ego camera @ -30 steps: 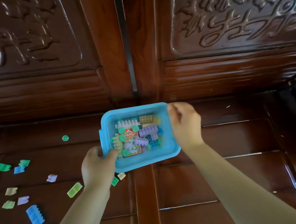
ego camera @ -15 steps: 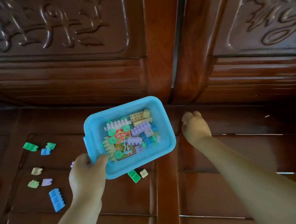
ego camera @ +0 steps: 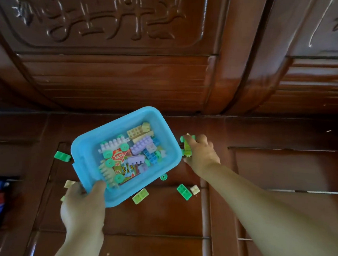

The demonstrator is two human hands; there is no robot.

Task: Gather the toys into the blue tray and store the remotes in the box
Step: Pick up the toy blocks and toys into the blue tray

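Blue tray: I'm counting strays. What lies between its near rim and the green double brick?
In the head view, a pale green brick lies on the wood between the blue tray and the green double brick.

Two bare forearms reach in from the bottom edge, each ending in a bare hand. The left hand (ego camera: 84, 208) and right hand (ego camera: 200, 153) wear no gloves, and no sleeve or cuff shows anywhere along either arm up to the lower edge of the frame. No watch, bracelet or band shows at either wrist, and the fingers seem to carry no rings, though the picture is soft there and a thin band would be hard to make out. The right forearm looks long and broad near the lens, blurred toward the lower right corner. The left forearm looks narrower and shorter.
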